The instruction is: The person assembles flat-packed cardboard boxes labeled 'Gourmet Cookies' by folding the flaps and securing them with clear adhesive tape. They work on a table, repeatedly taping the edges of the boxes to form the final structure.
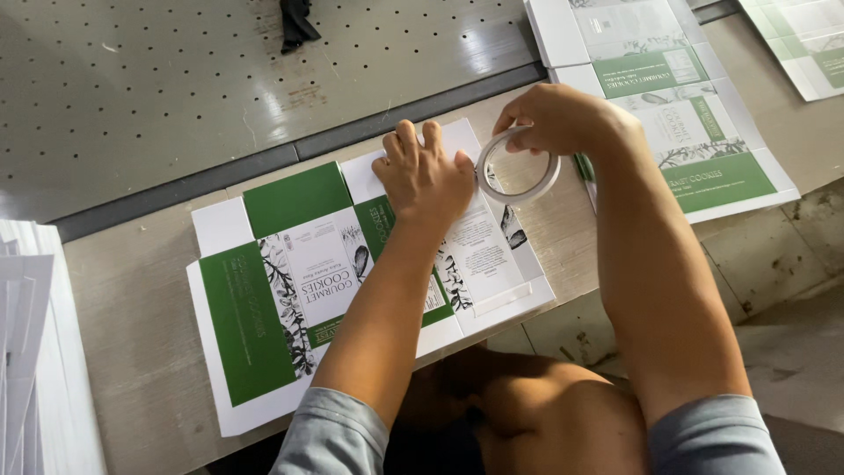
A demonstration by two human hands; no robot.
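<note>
A flat, unfolded green and white carton blank [290, 290] lies on the wooden bench in front of me. My left hand [424, 176] presses flat on its far right part, fingers spread. My right hand [552, 119] grips a white roll of tape [517, 167] just right of the left hand, held upright above the blank's right edge flap. A strip of tape runs down along that right flap.
A stack of more flat green and white carton blanks [677, 105] lies at the right rear. A perforated metal surface [220, 70] is beyond the bench, with a dark object [296, 22] on it. White sheets [35, 352] are stacked at the left edge.
</note>
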